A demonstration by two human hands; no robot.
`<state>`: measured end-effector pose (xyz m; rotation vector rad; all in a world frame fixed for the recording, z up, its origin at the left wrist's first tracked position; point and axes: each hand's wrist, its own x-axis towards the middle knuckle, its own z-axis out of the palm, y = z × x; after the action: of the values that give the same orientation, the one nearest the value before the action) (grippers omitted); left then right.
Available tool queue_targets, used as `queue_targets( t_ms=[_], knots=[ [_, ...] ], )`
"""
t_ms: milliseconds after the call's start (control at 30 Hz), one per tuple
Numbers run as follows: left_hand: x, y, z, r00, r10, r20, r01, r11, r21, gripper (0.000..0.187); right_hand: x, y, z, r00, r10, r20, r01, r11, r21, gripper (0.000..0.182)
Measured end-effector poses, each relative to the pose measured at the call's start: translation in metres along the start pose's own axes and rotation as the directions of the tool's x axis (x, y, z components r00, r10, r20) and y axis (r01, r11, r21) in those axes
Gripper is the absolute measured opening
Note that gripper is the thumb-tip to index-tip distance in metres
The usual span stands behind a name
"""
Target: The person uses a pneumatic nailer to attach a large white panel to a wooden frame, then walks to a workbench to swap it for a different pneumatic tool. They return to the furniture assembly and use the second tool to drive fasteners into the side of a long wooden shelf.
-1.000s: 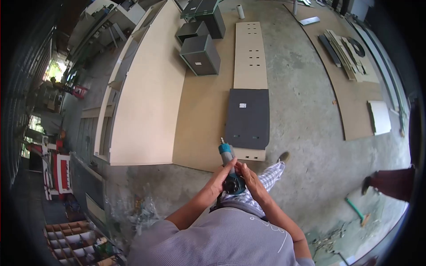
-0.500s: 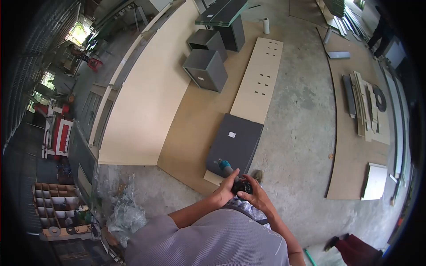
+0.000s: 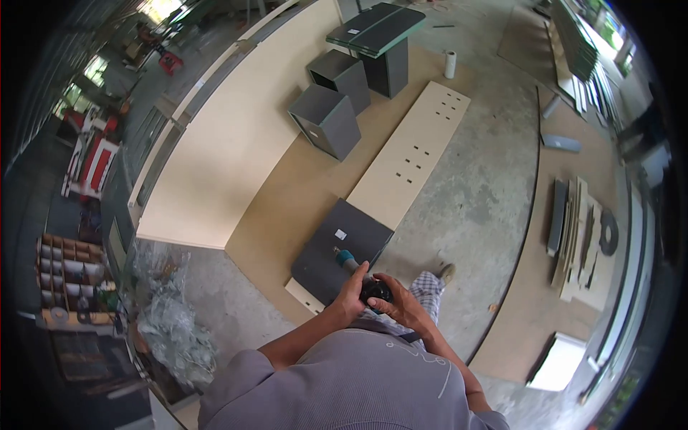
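In front of my waist, a power drill [image 3: 347,259] with a teal body points away from me, its tip over a dark grey panel [image 3: 322,251]. My left hand [image 3: 350,297] is wrapped round its body from the left. From the other side my right hand [image 3: 403,307] closes on the black rounded end [image 3: 375,290], thumb and fingers about it. The hands partly hide the tool's grip. A small white label [image 3: 340,234] sits on the dark panel, just beyond the tool tip.
A pale board with slots [image 3: 416,161] extends beyond the dark panel. Dark open boxes [image 3: 326,122] stand left of it, beside a large pale sheet [image 3: 215,143]. Crumpled plastic [image 3: 175,326] lies at left; stacked strips [image 3: 570,233] lie on brown sheeting at right.
My view has turned and shifted, so the dark panel and boards appear swung left. My checked trouser leg and shoe now show at right. Both hands still hold the drill.
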<state>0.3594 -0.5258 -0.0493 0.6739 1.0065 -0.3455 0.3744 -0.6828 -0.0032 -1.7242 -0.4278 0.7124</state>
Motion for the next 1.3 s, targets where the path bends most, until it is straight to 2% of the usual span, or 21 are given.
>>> queue_targets(
  t_ms=[67, 167, 267, 333, 400, 467, 500, 533, 600, 700, 833, 900, 1000, 1067, 1167, 1300],
  knots=[
    [0.021, -0.02, 0.036, 0.999, 0.017, -0.051, -0.023, 0.994, -0.106, 0.038, 0.001, 0.012, -0.052, 0.998, -0.025, 0.055, 0.026, 0.999, -0.019, 0.075],
    [0.022, -0.036, 0.11, 0.988, 0.108, -0.106, -0.117, 0.989, -0.087, 0.037, -0.004, 0.008, -0.129, 0.993, -0.045, 0.109, 0.047, 0.999, -0.013, 0.07],
    [0.019, -0.036, 0.193, 0.986, 0.147, -0.078, -0.154, 0.984, -0.094, 0.035, -0.005, -0.003, -0.21, 0.987, -0.021, 0.158, 0.026, 0.999, -0.028, 0.067],
    [0.026, -0.034, 0.235, 0.978, 0.191, -0.08, -0.197, 0.978, -0.072, 0.03, 0.002, -0.002, -0.251, 0.986, -0.111, 0.122, 0.118, 0.992, -0.048, 0.066],
    [0.038, -0.029, 0.273, 0.946, 0.325, 0.01, -0.324, 0.944, -0.058, 0.027, 0.013, -0.005, -0.288, 0.983, -0.115, 0.144, 0.12, 0.992, -0.03, 0.068],
    [0.043, -0.022, 0.316, 0.937, 0.35, -0.01, -0.349, 0.932, -0.099, 0.024, 0.025, -0.009, -0.323, 0.974, -0.193, 0.116, 0.202, 0.977, -0.073, 0.069],
    [0.041, -0.015, 0.337, 0.923, 0.385, -0.003, -0.383, 0.919, -0.094, 0.025, 0.032, -0.012, -0.341, 0.967, -0.22, 0.129, 0.231, 0.97, -0.081, 0.079],
    [0.045, -0.009, 0.354, 0.908, 0.418, 0.003, -0.416, 0.905, -0.088, 0.026, 0.038, -0.011, -0.356, 0.967, -0.217, 0.134, 0.23, 0.97, -0.083, 0.079],
    [0.067, 0.001, 0.38, 0.906, 0.422, 0.003, -0.419, 0.9, -0.117, 0.024, 0.051, -0.007, -0.386, 0.933, -0.353, 0.073, 0.36, 0.918, -0.164, 0.092],
    [0.088, 0.015, 0.433, 0.909, 0.417, -0.014, -0.41, 0.888, -0.209, 0.024, 0.079, 0.011, -0.432, 0.907, -0.421, 0.0, 0.417, 0.898, -0.138, 0.098],
    [0.146, 0.032, 0.5, 0.913, 0.407, 0.023, -0.39, 0.887, -0.247, 0.023, 0.131, 0.028, -0.505, 0.936, -0.351, -0.025, 0.346, 0.931, -0.112, 0.094],
    [0.18, 0.042, 0.539, 0.919, 0.393, 0.004, -0.379, 0.888, -0.261, 0.023, 0.159, 0.033, -0.548, 0.95, -0.31, -0.026, 0.3, 0.934, -0.193, 0.085],
    [0.22, 0.054, 0.604, 0.935, 0.354, -0.001, -0.341, 0.901, -0.268, 0.022, 0.194, 0.03, -0.621, 0.964, -0.267, -0.01, 0.261, 0.949, -0.179, 0.076],
    [0.238, 0.068, 0.652, 0.954, 0.299, 0.001, -0.288, 0.918, -0.273, 0.022, 0.216, 0.023, -0.671, 0.956, -0.293, -0.01, 0.287, 0.944, -0.164, 0.074],
    [0.266, 0.083, 0.707, 0.95, 0.311, 0.013, -0.295, 0.914, -0.28, 0.024, 0.241, 0.022, -0.727, 0.989, -0.144, 0.036, 0.149, 0.961, -0.232, 0.078],
    [0.282, 0.114, 0.763, 0.943, 0.331, 0.039, -0.306, 0.907, -0.29, 0.023, 0.282, 0.018, -0.778, 0.976, -0.214, 0.032, 0.216, 0.955, -0.202, 0.076]
  ],
)
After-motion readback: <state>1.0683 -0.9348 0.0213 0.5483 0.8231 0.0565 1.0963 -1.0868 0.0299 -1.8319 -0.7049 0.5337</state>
